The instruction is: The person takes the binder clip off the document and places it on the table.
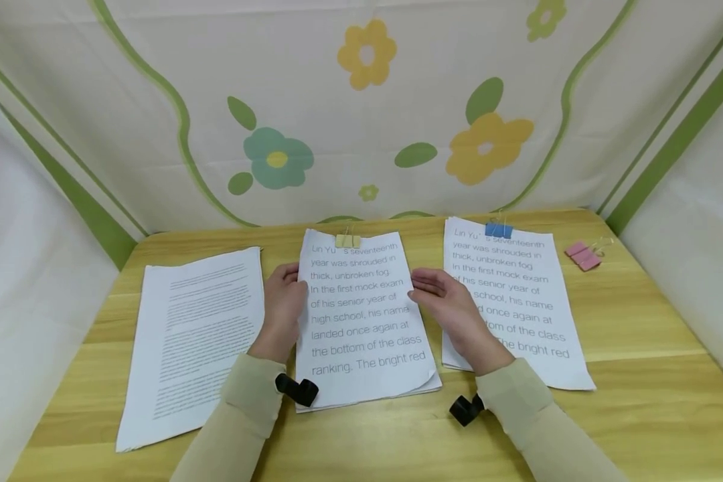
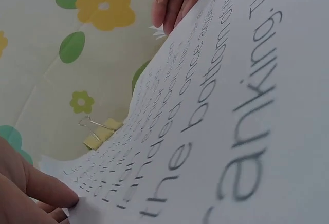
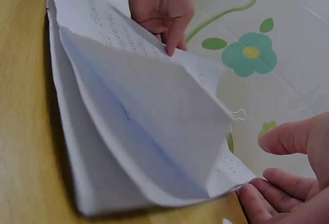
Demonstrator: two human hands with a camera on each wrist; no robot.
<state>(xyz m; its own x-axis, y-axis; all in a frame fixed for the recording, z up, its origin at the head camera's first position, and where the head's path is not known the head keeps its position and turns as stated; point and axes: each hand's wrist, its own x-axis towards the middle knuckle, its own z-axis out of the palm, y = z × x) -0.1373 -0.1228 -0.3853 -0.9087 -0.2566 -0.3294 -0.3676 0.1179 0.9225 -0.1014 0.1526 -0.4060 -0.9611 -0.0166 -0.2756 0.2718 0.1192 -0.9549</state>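
In the head view a stack of printed paper (image 1: 361,321) lies in the middle, with a yellow binder clip (image 1: 348,241) on its top edge. My left hand (image 1: 285,301) pinches the stack's left edge, thumb on top; the left wrist view shows the thumb (image 2: 54,190) over the paper's edge. At the right edge, my right hand (image 1: 448,304) touches the stack with its fingers extended. The right wrist view shows that thumb (image 3: 282,139) apart from the paper. Sheets of the stack (image 3: 139,100) bow apart at the near right corner there.
To the right lies another stack (image 1: 512,294) with a blue binder clip (image 1: 499,230), partly under my right forearm. A pink binder clip (image 1: 583,256) sits beyond it. Unclipped small-print papers (image 1: 199,335) lie left on the wooden table (image 1: 657,415). A flowered cloth (image 1: 361,134) hangs behind.
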